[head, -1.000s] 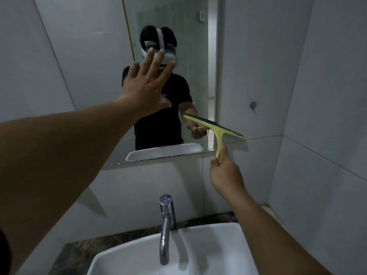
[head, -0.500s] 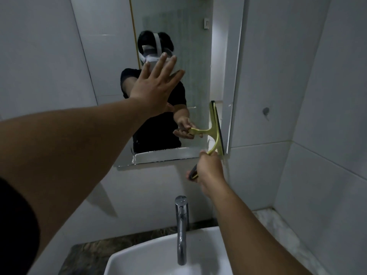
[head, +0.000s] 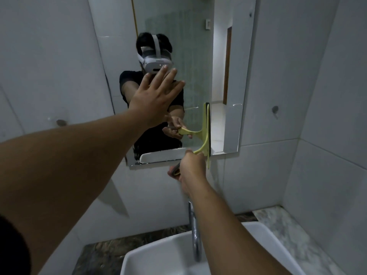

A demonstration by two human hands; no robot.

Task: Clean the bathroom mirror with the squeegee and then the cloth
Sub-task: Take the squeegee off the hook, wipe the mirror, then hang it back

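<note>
Over the white ceramic basin [head: 264, 233] and chrome tap [head: 195, 235], the right hand [head: 190, 167] gripped the yellow plastic squeegee [head: 206, 135] upright against the rectangular wall mirror's [head: 198, 56] lower right edge, while the left hand [head: 155, 96] spread flat, empty.

Left hand [head: 154, 100] spread flat over mirror [head: 198, 56] centre, blocks 9 o'clock half of glass. Squeegee [head: 206, 133] upright at 5 o'clock of mirror, gripped by right hand [head: 188, 167]. Glass toward 12 and 3 o'clock open. Faucet [head: 195, 235] below right forearm, over sink [head: 158, 259]. Side wall [head: 327, 135] close at 3 o'clock.
</note>
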